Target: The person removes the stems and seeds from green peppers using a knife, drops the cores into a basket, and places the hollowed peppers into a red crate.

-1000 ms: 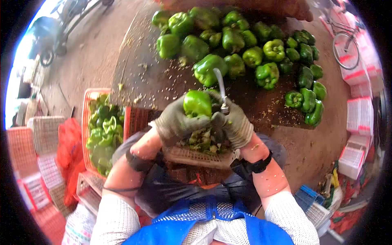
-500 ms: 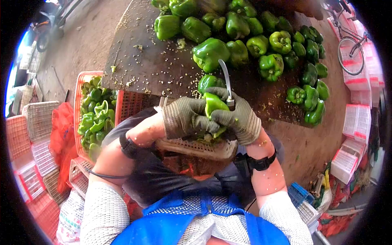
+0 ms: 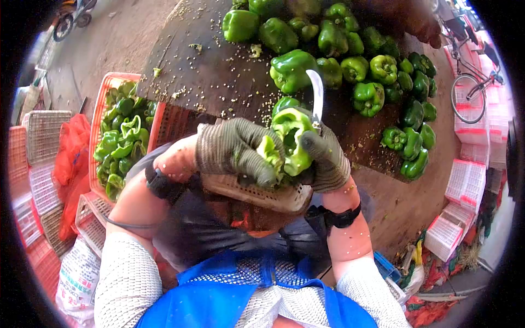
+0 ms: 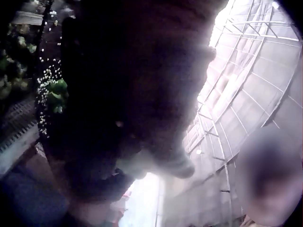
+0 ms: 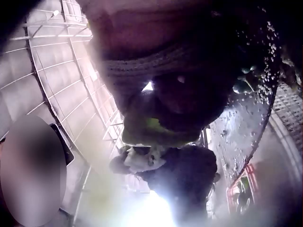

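In the head view my gloved right hand (image 3: 331, 161) holds a green bell pepper (image 3: 292, 123), cut open, its hollow inside facing up. The same hand grips a knife; its curved blade (image 3: 316, 93) points up toward the table and its handle is hidden in the glove. My gloved left hand (image 3: 232, 150) pinches a pale green cut piece of pepper (image 3: 269, 153) right beside the opening. Another whole pepper (image 3: 284, 104) lies on the table edge just beyond the hands. Both wrist views are dark; the right one shows the pepper's underside (image 5: 156, 132) between the gloves.
A dark table (image 3: 191, 82) strewn with seeds bears many whole peppers (image 3: 295, 70). Below my hands, at my lap, is a pale plastic crate (image 3: 257, 197). On the left an orange crate (image 3: 98, 120) is full of cut peppers. Stacked crates (image 3: 465, 180) stand at right.
The pepper has gone from whole-looking to cut open, its hollow inside now showing. My left hand has drawn left with a cut piece. The head view has shifted slightly.
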`<state>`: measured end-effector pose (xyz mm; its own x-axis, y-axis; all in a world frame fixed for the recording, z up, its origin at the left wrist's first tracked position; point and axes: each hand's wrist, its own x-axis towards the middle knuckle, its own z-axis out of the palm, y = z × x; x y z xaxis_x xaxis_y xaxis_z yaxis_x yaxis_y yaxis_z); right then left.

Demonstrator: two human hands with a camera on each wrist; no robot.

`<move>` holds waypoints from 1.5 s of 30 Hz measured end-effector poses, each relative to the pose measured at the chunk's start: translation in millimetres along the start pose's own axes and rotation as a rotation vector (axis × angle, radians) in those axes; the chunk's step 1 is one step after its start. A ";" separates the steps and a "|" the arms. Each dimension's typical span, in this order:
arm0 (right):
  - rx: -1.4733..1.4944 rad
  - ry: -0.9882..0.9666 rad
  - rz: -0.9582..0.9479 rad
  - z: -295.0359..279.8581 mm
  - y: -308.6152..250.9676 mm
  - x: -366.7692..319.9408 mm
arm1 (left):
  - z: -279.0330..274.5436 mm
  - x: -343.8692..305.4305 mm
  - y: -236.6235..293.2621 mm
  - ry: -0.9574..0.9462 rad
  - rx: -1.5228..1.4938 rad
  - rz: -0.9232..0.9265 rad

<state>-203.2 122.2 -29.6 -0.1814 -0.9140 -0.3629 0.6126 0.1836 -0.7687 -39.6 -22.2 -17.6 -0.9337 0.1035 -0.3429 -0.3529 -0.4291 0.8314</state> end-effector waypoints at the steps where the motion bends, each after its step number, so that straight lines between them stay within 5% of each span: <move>1: 0.091 -0.045 0.000 -3.0 -1.2 -0.5 | -1.7 -0.9 1.3 -0.010 0.104 -0.043; 3: 0.202 -0.053 -0.052 -7.9 -2.8 -0.8 | -2.5 6.2 -9.8 -0.170 0.143 -0.096; 6: 0.112 -0.015 -0.106 -23.5 -1.5 0.5 | 2.2 20.1 -37.9 -0.030 -0.234 -0.179; 9: 0.014 -0.052 -0.137 -32.7 3.4 4.7 | -9.8 11.2 -18.8 0.408 0.334 0.072; 11: 0.019 0.005 -0.123 -19.9 8.6 4.2 | -15.0 14.2 -18.8 0.577 0.853 0.711; 16: -0.037 0.013 -0.161 -7.6 25.9 15.1 | 0.9 32.3 -27.2 0.632 1.118 0.887; 17: -0.040 0.004 -0.183 -5.4 27.0 13.3 | -1.4 31.3 -27.8 0.613 1.097 0.929; 20: -0.087 -0.008 -0.258 -2.0 27.8 11.0 | 13.0 12.4 -26.4 0.649 0.248 0.828; 21: -0.084 0.000 -0.271 -1.6 27.1 7.8 | 14.8 -7.1 -10.0 0.808 0.356 0.757; 25: -0.020 0.062 -0.302 -5.0 16.1 -8.6 | -47.5 -94.0 20.1 1.223 0.526 1.018; 27: -0.040 0.094 -0.248 -19.8 10.7 -18.7 | -105.4 -154.7 2.7 1.411 0.706 0.821; 29: 0.046 0.033 -0.268 -20.6 1.2 -24.1 | -155.3 -201.0 -25.1 1.679 0.899 0.193; 31: -0.037 0.050 -0.283 -11.2 -5.0 -27.9 | -163.0 -208.2 -47.0 1.712 1.102 -0.229; 32: -0.079 0.072 -0.291 -7.1 -5.0 -27.2 | -200.7 -215.2 -84.9 1.633 1.084 -0.136; 34: -0.109 0.069 -0.280 -6.2 3.7 -20.8 | -248.3 -207.1 -134.4 1.428 1.194 -0.346; 35: -0.129 0.081 -0.275 -7.4 8.7 -18.3 | -252.2 -191.0 -144.5 1.279 1.315 -0.633; 37: -0.228 0.087 -0.256 -8.5 8.8 -14.7 | -224.0 -171.1 -130.5 1.006 1.213 -0.797; 39: -0.160 0.186 -0.231 -13.5 7.6 -12.8 | -209.4 -154.6 -111.5 0.707 1.137 -0.910; 40: -0.158 0.211 -0.264 -16.4 3.6 -12.8 | -232.6 -168.4 -104.6 0.547 1.223 -0.816; 42: -0.021 0.206 -0.275 -19.4 -5.2 -18.5 | -230.0 -169.0 -65.5 0.498 1.332 -0.740; 45: 0.033 0.198 -0.303 -26.0 -12.5 -23.3 | -219.7 -154.1 -20.8 0.977 1.121 -0.438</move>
<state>-226.7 150.7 -25.3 -0.5023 -0.8366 -0.2187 0.5322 -0.0997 -0.8407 125.0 -226.4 -78.1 -0.5045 -0.7602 -0.4094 -0.8586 0.3917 0.3308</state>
